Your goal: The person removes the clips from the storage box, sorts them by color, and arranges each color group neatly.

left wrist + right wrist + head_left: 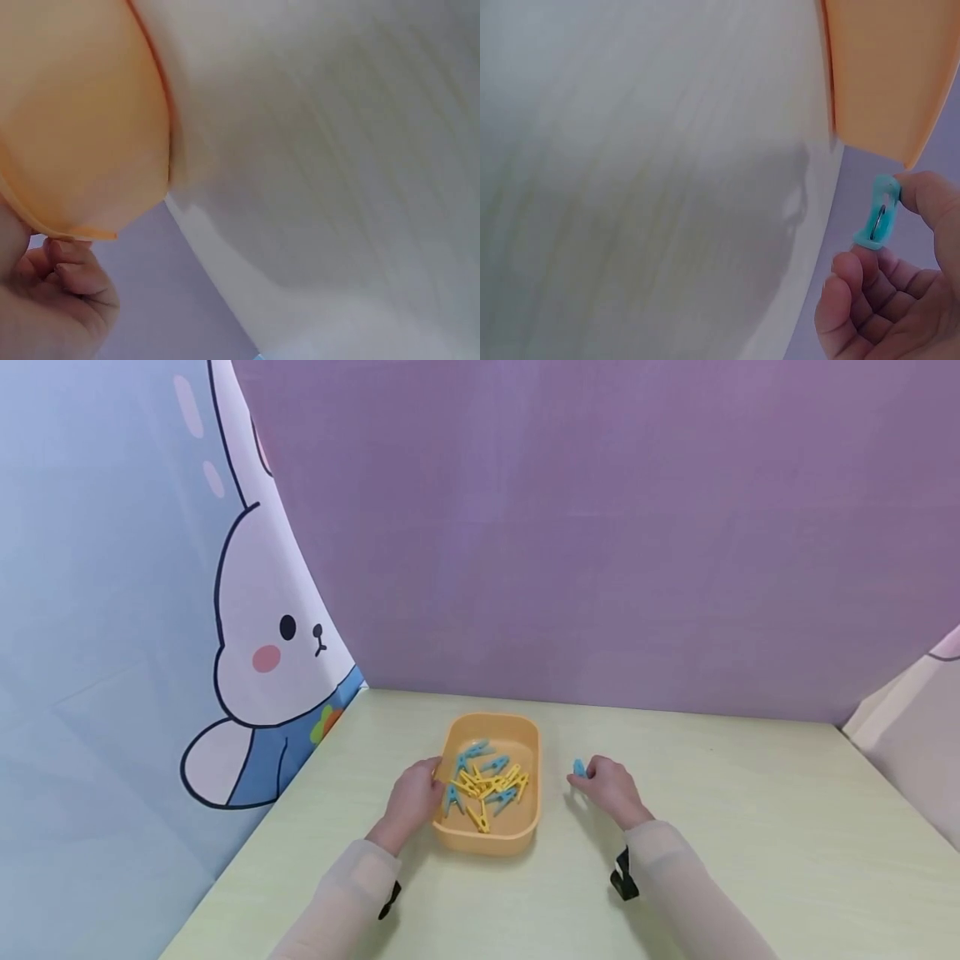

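Observation:
An orange plastic basin (487, 842) stands on the table, with several blue and yellow clothespins (487, 785) lying loose inside. My left hand (416, 795) grips the basin's left rim; in the left wrist view its fingers (81, 274) curl at the edge of the rim. To the right of the basin, my right hand (611, 787) pinches a blue clothespin (878, 214) between thumb and fingers, apart from the basin. The metal spring of that clothespin shows in the right wrist view.
The pale green table (750, 827) runs back to a purple wall (600, 543). At the left hangs a light blue panel with a cartoon rabbit (262, 635). A white panel (911, 735) borders the table's right side.

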A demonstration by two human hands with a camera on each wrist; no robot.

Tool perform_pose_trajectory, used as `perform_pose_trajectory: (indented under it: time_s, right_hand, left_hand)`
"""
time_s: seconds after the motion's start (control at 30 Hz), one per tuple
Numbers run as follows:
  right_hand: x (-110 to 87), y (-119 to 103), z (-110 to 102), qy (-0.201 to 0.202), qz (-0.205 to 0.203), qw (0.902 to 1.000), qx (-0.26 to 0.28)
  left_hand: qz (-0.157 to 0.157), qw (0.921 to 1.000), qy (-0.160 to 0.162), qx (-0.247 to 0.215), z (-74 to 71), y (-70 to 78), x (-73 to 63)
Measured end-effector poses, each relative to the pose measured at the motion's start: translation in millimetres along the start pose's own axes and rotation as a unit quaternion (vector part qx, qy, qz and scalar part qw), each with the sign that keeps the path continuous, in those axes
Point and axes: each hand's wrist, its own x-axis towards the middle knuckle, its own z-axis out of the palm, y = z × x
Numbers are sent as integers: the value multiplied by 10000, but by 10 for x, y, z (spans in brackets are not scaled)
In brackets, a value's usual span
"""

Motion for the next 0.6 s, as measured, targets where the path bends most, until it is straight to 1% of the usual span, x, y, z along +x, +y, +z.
perform_pose_trajectory:
  time_s: [0.07, 0.17, 0.27, 0.37, 0.4, 0.47, 0.53, 0.6]
  right_hand:
    - [-6, 2, -1, -14, 20, 10000, 44]
    - [-10, 9, 5, -43, 53, 9999, 82]
    - [-8, 18, 18, -79, 92, 9999, 111]
    - [-7, 26, 31, -111, 108, 9998, 108]
    - [-8, 29, 34, -120, 107, 9998, 101]
    - [-11, 31, 38, -136, 107, 9998, 99]
    - [-15, 30, 39, -149, 106, 9998, 100]
    - [-16, 25, 39, -152, 117, 9997, 121]
  left_hand:
    - [-126, 9996, -94, -230, 5, -11, 19]
    - [-319, 9968, -141, -724, 8, -22, 37]
    - [-638, 9888, -133, -1342, 20, -42, 46]
    - [-842, 9795, -30, -1829, 43, -76, 53]
    - [-931, 9765, -8, -1945, 51, -88, 57]
    - [-957, 9728, 44, -2107, 63, -108, 58]
    - [-988, 9700, 91, -2218, 78, -124, 60]
    - [-1016, 9689, 112, -2252, 93, -136, 62]
